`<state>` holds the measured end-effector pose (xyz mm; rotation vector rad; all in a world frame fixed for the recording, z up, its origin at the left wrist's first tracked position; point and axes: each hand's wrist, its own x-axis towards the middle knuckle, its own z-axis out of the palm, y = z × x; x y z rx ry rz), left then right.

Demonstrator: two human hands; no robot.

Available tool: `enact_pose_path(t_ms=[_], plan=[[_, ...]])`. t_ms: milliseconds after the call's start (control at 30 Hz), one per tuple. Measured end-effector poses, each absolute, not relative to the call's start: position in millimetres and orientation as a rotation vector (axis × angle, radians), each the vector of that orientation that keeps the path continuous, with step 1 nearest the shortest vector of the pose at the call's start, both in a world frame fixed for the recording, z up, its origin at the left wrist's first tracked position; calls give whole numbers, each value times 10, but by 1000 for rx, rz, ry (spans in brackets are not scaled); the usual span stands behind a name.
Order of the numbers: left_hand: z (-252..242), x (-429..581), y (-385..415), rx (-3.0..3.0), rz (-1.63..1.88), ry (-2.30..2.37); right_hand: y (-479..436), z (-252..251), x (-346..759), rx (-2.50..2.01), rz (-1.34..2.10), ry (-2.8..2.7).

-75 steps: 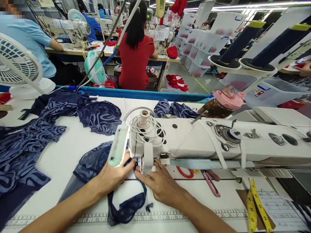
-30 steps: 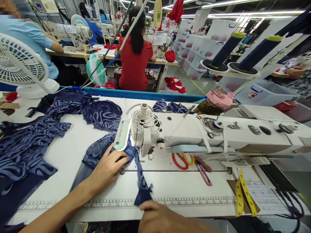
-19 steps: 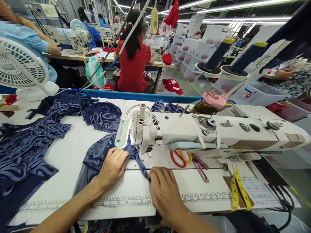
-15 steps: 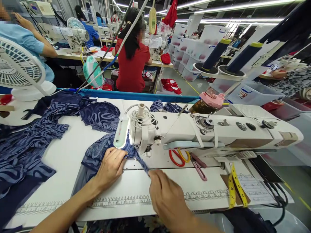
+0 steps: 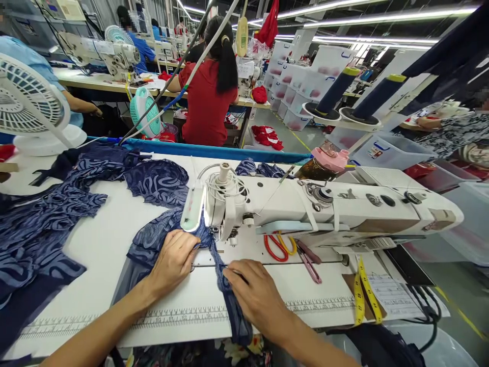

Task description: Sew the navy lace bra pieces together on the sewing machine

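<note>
The white tabletop [image 5: 91,244] is the broadest thing here, bounded at the back by a blue fabric border [image 5: 214,149] and at the front by a straight edge just below the printed ruler scale [image 5: 183,318]. Bare surface shows in a band between the cloth on the left and the forearm, and in a strip right of the right wrist, along the scale. The white sewing machine [image 5: 278,199] reaches in from the right, its long arm closing off the space behind the hands. A patterned navy garment heap [image 5: 42,224] takes up the left side, and a white fan [image 5: 30,102] stands at the far left corner. The navy piece [image 5: 153,239] being worked lies left of the machine head, passes beside the needle area, and runs forward as a narrow strip whose end reaches the front edge. The right hand [image 5: 255,290] pinches that strip between thumb and fingers, the other fingers loosely curled. The left hand [image 5: 175,257] rests on the cloth just left of the head with bent fingers close together; whether it grips or only presses, I cannot tell. Behind the machine arm stands a pink-lidded bottle [image 5: 324,163]. Under the arm, near the right hand, lie red-and-yellow-handled scissors [image 5: 275,248] and a pink tool [image 5: 309,262]; farther right, a yellow tape measure [image 5: 359,295] lies beside a written sheet [image 5: 391,295].
</note>
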<state>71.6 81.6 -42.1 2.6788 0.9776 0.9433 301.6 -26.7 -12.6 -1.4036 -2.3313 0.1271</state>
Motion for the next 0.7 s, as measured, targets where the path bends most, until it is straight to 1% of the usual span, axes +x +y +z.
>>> enact_pose_path(t_ms=[100,200,300,467,633,700], plan=[[-306,759,805,2788,956,934,-149,-192,2946,-1290,144,-2488],[-280,803,799,2960,835,855,-75,-152,2919,-1239,201,-2587],[-347,808,803,2993,737,790,4,-85,2955,-1196,247,-2619],[-406,788,804,3008,818,733,139,-139,3000,-1088,189,-2636],[-416,791,787,3040,775,712,150,-283,2983,-1066,177,-2566],[-439,787,773,3027,811,725,135,-309,2984,-1061,181,-2543]])
